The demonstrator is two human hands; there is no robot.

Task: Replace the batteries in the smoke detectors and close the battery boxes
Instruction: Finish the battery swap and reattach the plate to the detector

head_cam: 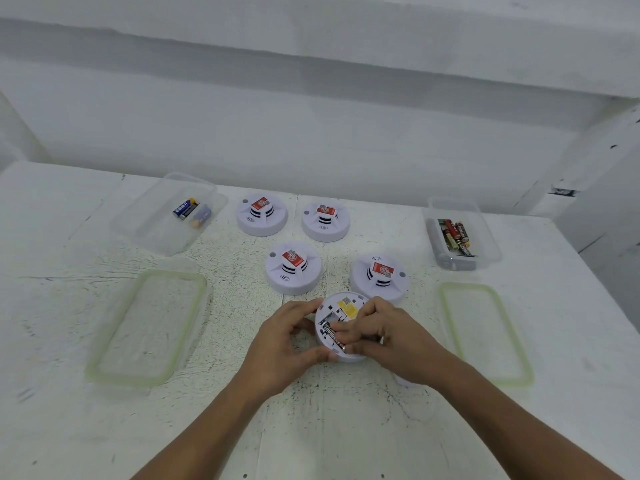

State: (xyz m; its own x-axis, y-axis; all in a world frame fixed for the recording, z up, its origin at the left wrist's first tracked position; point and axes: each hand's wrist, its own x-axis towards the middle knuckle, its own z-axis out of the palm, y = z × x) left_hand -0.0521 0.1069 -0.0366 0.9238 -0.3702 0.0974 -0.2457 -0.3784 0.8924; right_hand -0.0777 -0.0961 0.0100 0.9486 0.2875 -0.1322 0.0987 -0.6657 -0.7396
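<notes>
Both hands are brought together low over the white table (69, 427), forearms reaching in from the near edge. The upturned smoke detector (332, 308) is gripped at its left rim by the left hand (287, 337), fingers curled over the far edge and thumb set against the near side. The right hand (384, 337) is arched over the open compartment, and a dark battery (333, 336) is pinched between its bent fingertips and thumb. The battery is laid flat in the detector's back, its long axis slanted from far-left to near-right; which end leads cannot be told. Four other detectors (293, 268) are stood dome-up just beyond. Blue batteries (188, 209) are kept in the left box (138, 223), red-and-black batteries (457, 237) in the right box (485, 244).
</notes>
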